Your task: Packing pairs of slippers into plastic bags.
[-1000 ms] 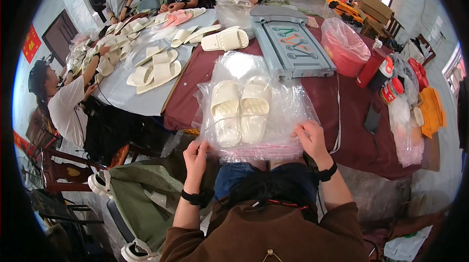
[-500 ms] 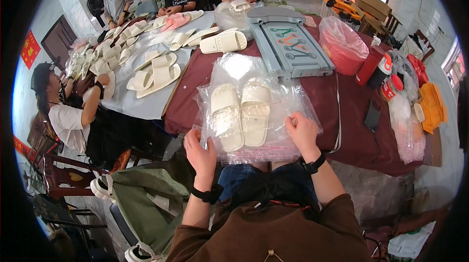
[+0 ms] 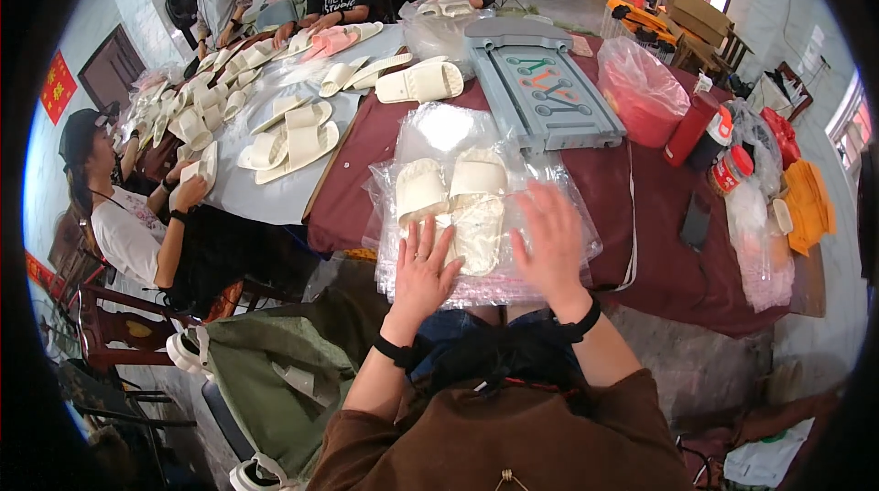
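Note:
A pair of cream slippers, the left slipper [image 3: 422,187] and the right slipper [image 3: 479,184], lies side by side inside a clear plastic bag [image 3: 389,175] on a pile of similar bags at the table's near edge. My left hand [image 3: 424,269] rests with spread fingers over the lower part of the left slipper, hiding its heel. Beside the right slipper, my right hand [image 3: 552,239] is slightly blurred, its fingers stretched out over the bag's right side. Neither hand grips anything.
Beyond the bags stands a grey plastic board with a frame [image 3: 549,88]. To its right are a red bag-lined tub [image 3: 645,111], a red bottle [image 3: 691,129] and a phone [image 3: 697,218]. Loose cream slippers [image 3: 298,147] cover the left table, where several people handle slippers.
Both hands have come off the bag's edges. My left hand has moved up and inward onto the left slipper; my right fingers have uncurled and spread. A co-worker at left now holds up a slipper.

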A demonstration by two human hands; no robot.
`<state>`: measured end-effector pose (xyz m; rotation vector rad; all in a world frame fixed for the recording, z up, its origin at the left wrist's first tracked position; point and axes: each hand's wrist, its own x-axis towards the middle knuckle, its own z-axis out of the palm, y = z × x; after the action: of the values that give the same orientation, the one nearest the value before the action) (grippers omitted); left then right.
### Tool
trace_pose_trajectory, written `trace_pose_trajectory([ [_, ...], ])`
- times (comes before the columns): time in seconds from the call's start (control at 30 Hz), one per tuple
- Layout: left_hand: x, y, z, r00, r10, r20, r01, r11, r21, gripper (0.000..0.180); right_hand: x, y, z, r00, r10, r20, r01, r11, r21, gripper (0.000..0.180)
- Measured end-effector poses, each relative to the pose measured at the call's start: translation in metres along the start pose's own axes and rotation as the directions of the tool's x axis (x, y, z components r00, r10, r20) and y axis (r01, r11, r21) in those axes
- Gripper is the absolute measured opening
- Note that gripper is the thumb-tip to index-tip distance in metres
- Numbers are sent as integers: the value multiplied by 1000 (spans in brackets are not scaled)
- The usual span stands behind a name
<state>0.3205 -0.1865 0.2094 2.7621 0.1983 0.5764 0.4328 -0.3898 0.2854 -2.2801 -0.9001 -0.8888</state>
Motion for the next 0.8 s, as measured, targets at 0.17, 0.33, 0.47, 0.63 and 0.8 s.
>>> trace_pose_trajectory([
  [0.17, 3, -7, 5, 999, 20, 49, -20, 1000, -2, 62, -8, -27, 36, 839, -451, 304, 339, 870, 357, 42],
  [0.33, 2, -2, 2, 997, -20, 71, 24, 998, -61, 60, -23, 2, 57, 900, -267, 344, 170, 943, 286, 45],
  [0.47, -2, -11, 0, 998, -24, 54, 30, 993, -111, 59, -26, 10, 56, 935, -169, 312, 71, 951, 302, 46],
  [0.63, -11, -10, -5, 944, -176, -277, 97, 956, -277, 57, -29, 19, 59, 940, -174, 294, 62, 933, 355, 45],
  [0.8, -13, -14, -14, 850, -435, -299, 390, 899, -198, 68, -31, 17, 58, 931, -158, 328, 46, 944, 327, 45],
])
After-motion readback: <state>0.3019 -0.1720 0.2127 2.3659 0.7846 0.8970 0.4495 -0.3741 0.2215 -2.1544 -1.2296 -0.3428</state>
